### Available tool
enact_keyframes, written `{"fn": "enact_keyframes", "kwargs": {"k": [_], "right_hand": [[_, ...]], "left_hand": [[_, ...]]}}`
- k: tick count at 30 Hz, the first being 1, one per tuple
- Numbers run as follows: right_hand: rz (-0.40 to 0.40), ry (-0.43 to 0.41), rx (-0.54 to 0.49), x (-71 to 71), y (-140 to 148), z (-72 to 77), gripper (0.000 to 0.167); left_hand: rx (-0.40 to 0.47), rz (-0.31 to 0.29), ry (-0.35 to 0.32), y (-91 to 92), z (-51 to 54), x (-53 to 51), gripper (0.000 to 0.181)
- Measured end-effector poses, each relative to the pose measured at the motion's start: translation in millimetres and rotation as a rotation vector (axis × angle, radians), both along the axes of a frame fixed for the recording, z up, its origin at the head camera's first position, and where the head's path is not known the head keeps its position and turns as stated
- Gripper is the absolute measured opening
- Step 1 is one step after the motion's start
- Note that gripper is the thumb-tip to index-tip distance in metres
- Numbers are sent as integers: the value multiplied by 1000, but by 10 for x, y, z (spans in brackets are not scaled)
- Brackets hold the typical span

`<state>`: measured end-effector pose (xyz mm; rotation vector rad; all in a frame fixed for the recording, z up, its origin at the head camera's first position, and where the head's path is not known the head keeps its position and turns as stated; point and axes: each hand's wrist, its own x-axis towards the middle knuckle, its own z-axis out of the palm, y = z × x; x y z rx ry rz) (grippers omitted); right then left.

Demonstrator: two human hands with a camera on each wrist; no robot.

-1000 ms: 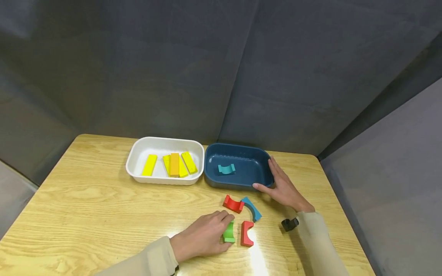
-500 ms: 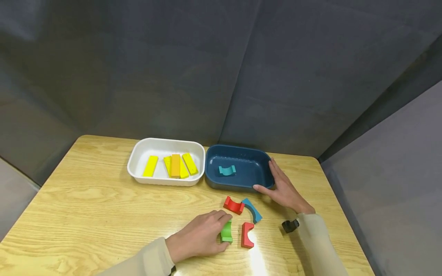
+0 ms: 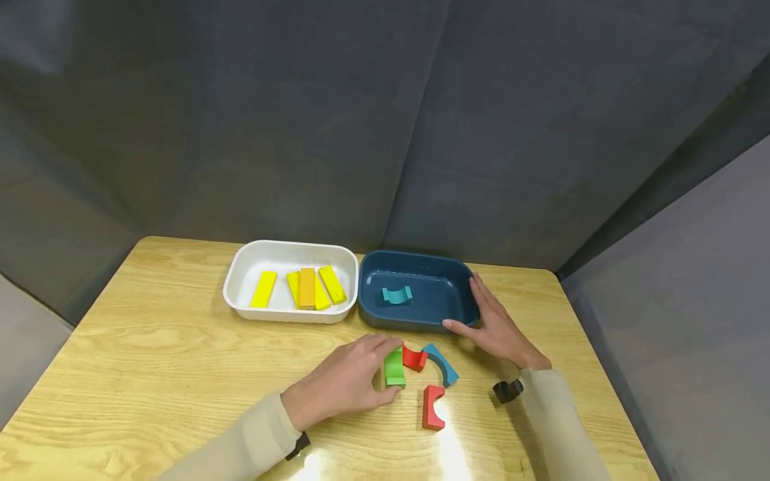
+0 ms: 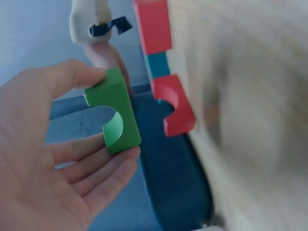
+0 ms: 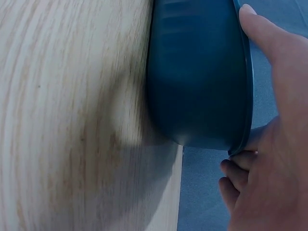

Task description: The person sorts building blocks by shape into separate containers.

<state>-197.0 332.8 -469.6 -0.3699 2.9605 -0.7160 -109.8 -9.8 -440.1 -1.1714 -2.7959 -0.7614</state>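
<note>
My left hand pinches a green arch block between thumb and fingertips; in the left wrist view the green block is raised off the table. Just beyond it lies a red arch block, partly hidden, touching a blue arch block. Nearer me is a second red arch block. My right hand rests on the right end of a navy tub, fingers straight along its side and thumb at the front rim. A teal arch block lies inside this tub.
Left of the navy tub, almost touching it, stands a white tub with several yellow bars and one orange bar. Both are near the back edge of the wooden table. Grey cloth walls surround it.
My left hand has moved the green block away from me, from beside the nearer red block to beside the farther one, partly covering that one. The right hand stays on the navy tub.
</note>
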Motion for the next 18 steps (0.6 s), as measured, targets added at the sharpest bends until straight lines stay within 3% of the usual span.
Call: {"fn": "enact_keyframes", "kwargs": {"k": [10, 18], "right_hand": [[-1, -1, -5, 6, -31, -22, 118], [3, 6, -10, -8, -15, -28, 118]], "left_hand": [[120, 36, 132, -11, 111, -188, 68], [116, 51, 137, 48, 209, -352, 68]]}}
